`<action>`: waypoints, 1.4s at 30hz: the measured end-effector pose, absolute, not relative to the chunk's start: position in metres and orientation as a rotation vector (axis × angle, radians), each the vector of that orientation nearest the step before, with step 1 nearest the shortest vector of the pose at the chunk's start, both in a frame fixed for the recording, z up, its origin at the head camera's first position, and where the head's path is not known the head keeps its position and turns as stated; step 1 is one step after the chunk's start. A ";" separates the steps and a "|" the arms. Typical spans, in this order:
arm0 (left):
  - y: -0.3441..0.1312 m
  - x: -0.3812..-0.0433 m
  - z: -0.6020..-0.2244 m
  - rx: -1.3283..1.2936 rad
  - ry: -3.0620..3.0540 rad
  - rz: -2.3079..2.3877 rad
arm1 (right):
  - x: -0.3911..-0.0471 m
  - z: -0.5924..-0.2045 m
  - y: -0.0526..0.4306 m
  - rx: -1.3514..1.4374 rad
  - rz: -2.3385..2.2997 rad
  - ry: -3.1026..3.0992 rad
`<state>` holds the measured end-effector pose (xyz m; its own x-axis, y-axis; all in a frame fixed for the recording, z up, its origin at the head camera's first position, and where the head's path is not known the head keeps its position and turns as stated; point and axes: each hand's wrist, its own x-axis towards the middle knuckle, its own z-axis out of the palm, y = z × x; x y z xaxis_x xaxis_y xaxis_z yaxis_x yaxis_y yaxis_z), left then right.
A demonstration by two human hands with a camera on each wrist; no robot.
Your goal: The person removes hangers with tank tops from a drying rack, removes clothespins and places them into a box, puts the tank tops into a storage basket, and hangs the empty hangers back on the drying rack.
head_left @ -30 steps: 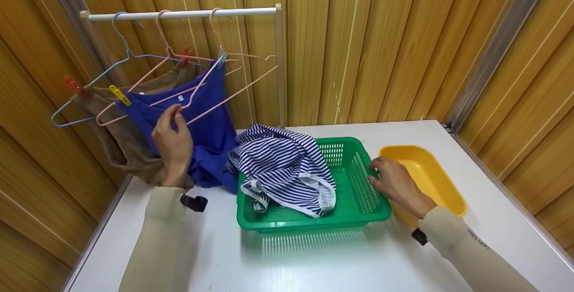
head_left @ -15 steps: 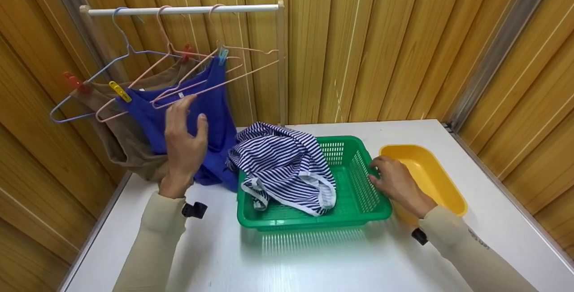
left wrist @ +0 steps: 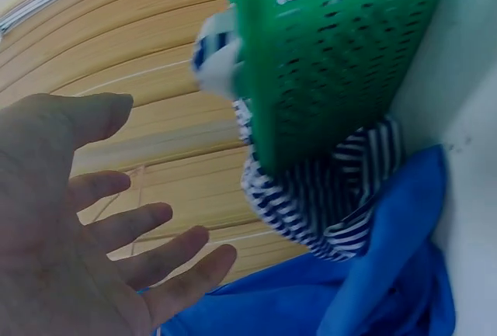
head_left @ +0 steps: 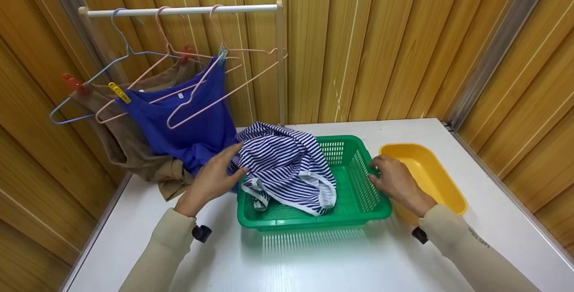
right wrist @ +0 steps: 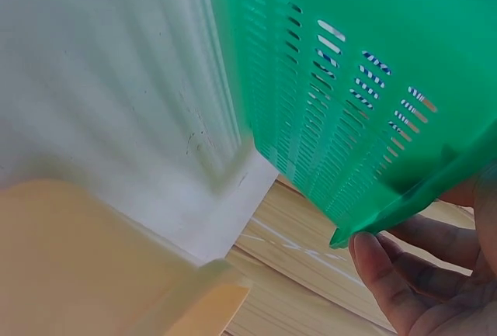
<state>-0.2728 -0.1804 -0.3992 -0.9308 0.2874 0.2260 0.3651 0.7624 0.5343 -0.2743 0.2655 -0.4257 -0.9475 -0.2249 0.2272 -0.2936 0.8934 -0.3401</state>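
My left hand (head_left: 213,180) reaches to the left edge of a crumpled navy-and-white striped garment (head_left: 278,162) with white trim. In the left wrist view its fingers are spread, with nothing held. The garment lies in a green plastic basket (head_left: 314,224), one end draped over the left rim. My right hand (head_left: 394,180) grips the basket's right rim; in the right wrist view, the thumb (right wrist: 380,274) is outside and the fingers go over the rim. A bare pink hanger (head_left: 197,115) hangs from the rail, in front of a blue garment (head_left: 188,126) pegged to another pink hanger.
Behind the blue garment, a brown garment (head_left: 125,144) hangs from a blue hanger with red clothespins. A white rail (head_left: 188,10) carries the hangers at the back left. Right of the basket is a yellow tray (head_left: 430,175). Wood-look panels (head_left: 332,50) enclose the white table (head_left: 305,269).
My left hand has let go of the bare pink hanger and moved down and right to the striped garment. The hanger swings a little. My right hand stays on the basket rim.
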 end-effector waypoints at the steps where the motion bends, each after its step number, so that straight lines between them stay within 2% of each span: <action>1: -0.179 -0.273 -0.403 -0.534 -2.838 -0.894 | -0.274 -0.426 0.266 0.400 0.551 -2.876; 14: -0.166 -0.278 -0.426 -0.456 -2.846 -0.997 | -0.273 -0.427 0.265 0.377 0.544 -2.882; 21: -0.161 -0.278 -0.428 -0.448 -2.789 -0.887 | -0.273 -0.428 0.265 0.382 0.547 -2.875; 33: -0.155 -0.271 -0.427 -0.642 -2.838 -0.812 | -0.273 -0.429 0.265 0.388 0.548 -2.849; 42: -0.139 -0.262 -0.413 -0.858 -2.724 -1.000 | -0.273 -0.430 0.264 0.370 0.556 -2.860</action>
<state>-0.2621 -0.1393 -0.4134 -0.8330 0.4707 0.2908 0.5471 0.6220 0.5602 -0.2731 0.2638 -0.4302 -0.9479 -0.2042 0.2446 -0.2810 0.8977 -0.3395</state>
